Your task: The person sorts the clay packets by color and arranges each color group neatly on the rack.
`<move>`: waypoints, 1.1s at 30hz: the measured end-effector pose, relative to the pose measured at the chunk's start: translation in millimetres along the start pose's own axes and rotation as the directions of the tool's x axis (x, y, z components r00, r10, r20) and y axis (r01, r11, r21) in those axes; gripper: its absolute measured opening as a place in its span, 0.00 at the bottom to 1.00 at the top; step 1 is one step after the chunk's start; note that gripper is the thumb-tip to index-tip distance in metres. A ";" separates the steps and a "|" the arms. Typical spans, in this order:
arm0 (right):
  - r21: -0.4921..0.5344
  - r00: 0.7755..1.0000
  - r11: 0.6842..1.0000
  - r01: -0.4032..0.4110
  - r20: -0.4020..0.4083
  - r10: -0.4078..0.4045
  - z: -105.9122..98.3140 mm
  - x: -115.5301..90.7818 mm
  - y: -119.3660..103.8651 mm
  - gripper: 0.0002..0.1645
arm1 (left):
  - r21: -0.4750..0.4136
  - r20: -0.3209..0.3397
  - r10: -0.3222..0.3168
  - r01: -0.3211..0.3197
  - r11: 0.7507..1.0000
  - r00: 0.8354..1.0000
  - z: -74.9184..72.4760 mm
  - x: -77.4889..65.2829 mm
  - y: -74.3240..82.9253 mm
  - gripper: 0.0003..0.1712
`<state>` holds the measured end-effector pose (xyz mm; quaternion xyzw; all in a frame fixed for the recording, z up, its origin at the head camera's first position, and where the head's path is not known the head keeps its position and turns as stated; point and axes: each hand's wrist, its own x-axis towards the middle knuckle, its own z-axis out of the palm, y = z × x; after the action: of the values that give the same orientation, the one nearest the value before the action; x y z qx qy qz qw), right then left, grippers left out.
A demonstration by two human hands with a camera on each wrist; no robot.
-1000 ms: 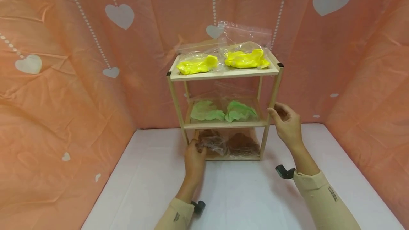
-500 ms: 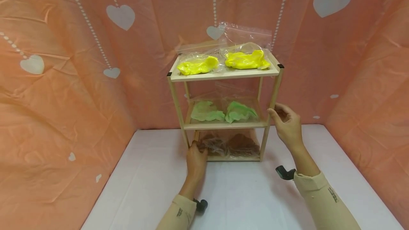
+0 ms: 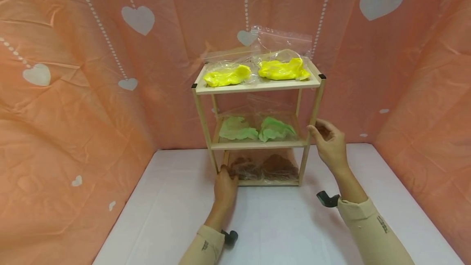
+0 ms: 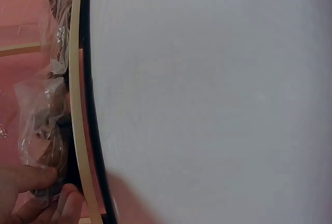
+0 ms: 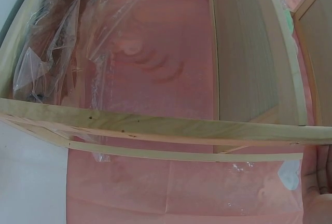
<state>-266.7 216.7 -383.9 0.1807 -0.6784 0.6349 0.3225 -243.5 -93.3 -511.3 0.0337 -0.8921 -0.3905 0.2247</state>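
Observation:
A small three-tier wooden shelf (image 3: 257,145) stands on the white table. My left hand (image 3: 225,187) is at the left end of its bottom tier. In the left wrist view, its thumb and fingers pinch the end of a clear bag of brown clay (image 4: 46,146). Beside that bag lies a second bag of brown clay (image 3: 279,166). My right hand (image 3: 333,146) holds the shelf's front right post (image 3: 317,101) near the middle tier, thumb in front. Only part of the right hand shows in the right wrist view.
Two bags of yellow clay (image 3: 283,68) lie on the top tier, with a zip edge standing up behind. Two bags of light green clay (image 3: 239,128) are on the middle tier. A peach cloth (image 3: 176,105) with white hearts surrounds the white table (image 3: 176,216).
My left hand has shifted slightly right and lower against the bottom tier. The left brown bag's crumpled plastic lies flatter. My right hand has stayed on the post.

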 end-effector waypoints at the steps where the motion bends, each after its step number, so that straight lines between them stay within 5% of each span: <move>1: -0.001 1.000 1.000 -0.002 0.002 0.002 -0.1 -0.2 -0.3 0.20 | -0.003 0.013 -0.001 0.001 1.000 1.000 -0.9 -0.8 -0.2 0.11; 9: -0.014 1.000 1.000 0.008 -0.011 -0.008 -1.4 0.6 -0.3 0.15 | -0.061 0.111 0.011 -0.005 0.998 0.994 -9.2 -4.4 0.9 0.13; 22: -0.013 1.000 1.000 -0.021 -0.013 0.021 0.7 -0.5 -0.7 0.17 | -0.041 0.096 0.000 0.004 0.999 0.995 -9.6 1.5 -4.2 0.08; 33: -0.043 0.999 0.998 -0.041 -0.013 0.041 1.6 0.0 -4.7 0.14 | -0.118 0.121 0.026 -0.011 0.993 0.992 -15.3 -4.0 -5.5 0.09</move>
<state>-263.9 214.5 -380.4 0.1559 -0.6934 0.6278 0.3174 -234.0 -106.6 -507.6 -0.0119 -0.8800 -0.4415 0.1747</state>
